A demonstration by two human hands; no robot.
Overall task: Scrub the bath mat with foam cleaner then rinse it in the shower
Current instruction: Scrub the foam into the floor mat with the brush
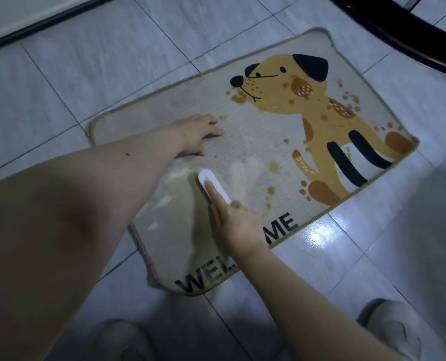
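Observation:
A beige bath mat (253,131) with a brown dog picture and the word WELCOME lies flat on the tiled floor. Patches of white foam (242,169) sit on its middle and left part. My left hand (199,132) presses flat on the mat's left side with straight fingers. My right hand (236,222) grips a white brush (212,185), its index finger stretched along the brush's back. The brush rests on the mat next to the foam.
Glossy grey floor tiles (320,238) surround the mat. Two grey slippers (388,324) show at the bottom edge. A dark curved bar (399,24) crosses the top right. A dark door threshold (42,22) runs along the top left.

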